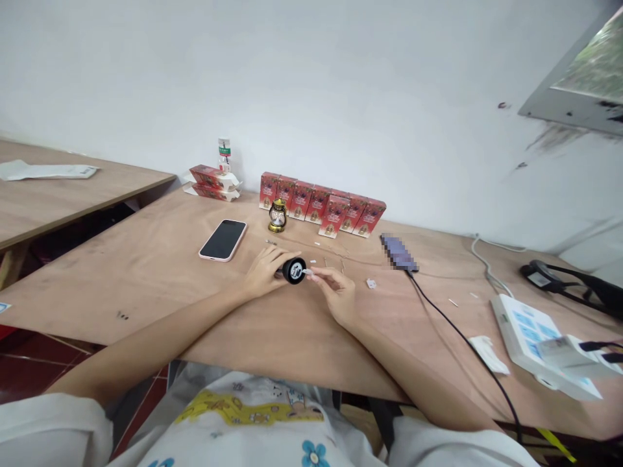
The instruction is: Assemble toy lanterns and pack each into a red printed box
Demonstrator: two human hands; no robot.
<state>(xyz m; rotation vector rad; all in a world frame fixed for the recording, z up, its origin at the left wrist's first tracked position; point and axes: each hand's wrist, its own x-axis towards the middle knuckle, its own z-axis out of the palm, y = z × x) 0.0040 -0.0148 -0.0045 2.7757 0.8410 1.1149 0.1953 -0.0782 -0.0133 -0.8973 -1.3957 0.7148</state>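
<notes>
My left hand (267, 271) is closed around a small black round object (294, 270), its open end turned toward me with a pale inner face showing. It looks like the base of a small lantern, though most of its body is hidden behind the fingers. Close beside it, my right hand (337, 290) pinches a small whitish, translucent piece (307, 272) at the rim of the black object. A small gold lantern (277, 216) stands upright just beyond my hands. Tiny loose bits and a small white piece (371, 283) lie to the right.
Several red boxes (302, 199) stand along the wall, with flattened red boxes (213, 181) and a small bottle (224, 154) at their left. A phone (223, 240) lies left; another phone (399, 251) with a black cable lies right. A white power strip (528, 334) sits far right.
</notes>
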